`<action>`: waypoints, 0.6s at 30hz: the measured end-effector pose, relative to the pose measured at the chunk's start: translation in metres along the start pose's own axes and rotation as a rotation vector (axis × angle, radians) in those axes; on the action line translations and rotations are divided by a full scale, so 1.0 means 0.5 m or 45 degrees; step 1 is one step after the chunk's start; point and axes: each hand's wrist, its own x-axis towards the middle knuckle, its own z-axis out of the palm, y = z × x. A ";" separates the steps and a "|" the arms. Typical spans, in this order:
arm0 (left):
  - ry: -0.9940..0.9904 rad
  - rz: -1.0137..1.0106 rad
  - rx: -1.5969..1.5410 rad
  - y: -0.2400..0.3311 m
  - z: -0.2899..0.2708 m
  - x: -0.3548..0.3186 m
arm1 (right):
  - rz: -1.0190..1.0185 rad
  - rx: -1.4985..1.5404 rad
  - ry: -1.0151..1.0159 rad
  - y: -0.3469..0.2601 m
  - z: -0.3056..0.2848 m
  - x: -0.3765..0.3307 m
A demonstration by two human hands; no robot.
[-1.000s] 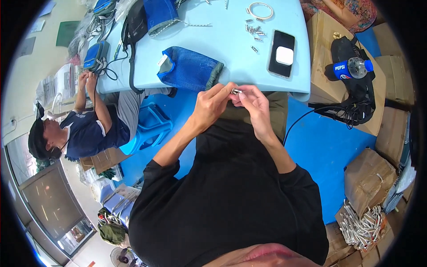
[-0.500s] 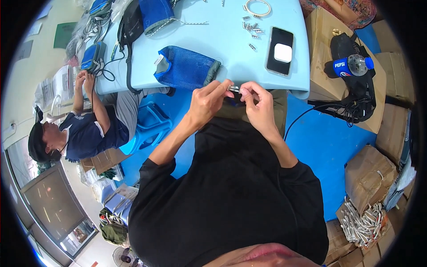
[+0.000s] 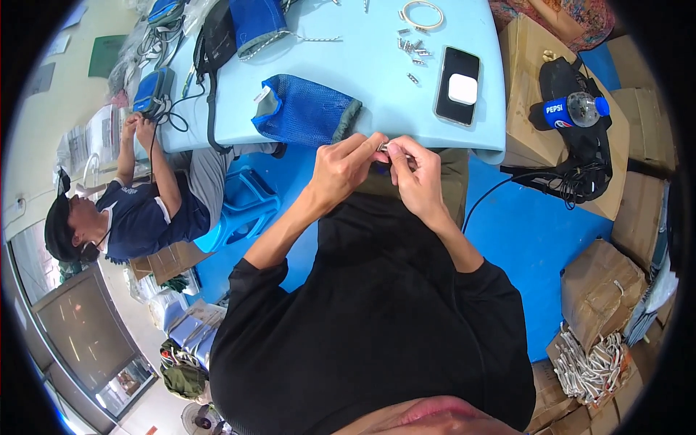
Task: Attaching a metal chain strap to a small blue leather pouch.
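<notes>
My left hand [image 3: 341, 172] and my right hand [image 3: 418, 177] meet just off the table's near edge, both closed in a pinch. Between their fingertips is a small shiny silvery piece [image 3: 383, 147], mostly covered by the fingers, so its exact kind does not show. Right behind my left hand lies a blue mesh drawstring pouch [image 3: 308, 109] with a grey-green end. Several small silvery fittings [image 3: 413, 49] are scattered farther back on the light blue table [image 3: 391, 101].
A round hoop [image 3: 421, 14] and a black phone [image 3: 457, 85] with a white case on it lie on the table. At right, a carton [image 3: 523, 109] bears a bottle [image 3: 576, 110] and cables. A co-worker [image 3: 141, 210] sits at left beside a blue stool [image 3: 245, 199].
My hands have come closer together. The fingers of my right hand now cover more of the silvery piece, with the thumb on top.
</notes>
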 end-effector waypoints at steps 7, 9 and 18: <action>0.171 -0.189 0.008 -0.024 -0.016 0.015 | -0.252 0.014 0.404 -0.041 -0.046 -0.004; 0.317 -0.006 0.219 -0.025 -0.019 0.028 | -0.315 -0.049 0.426 -0.044 -0.049 -0.010; 0.381 0.042 0.447 -0.081 -0.093 0.035 | -0.390 0.073 0.569 -0.040 -0.076 -0.013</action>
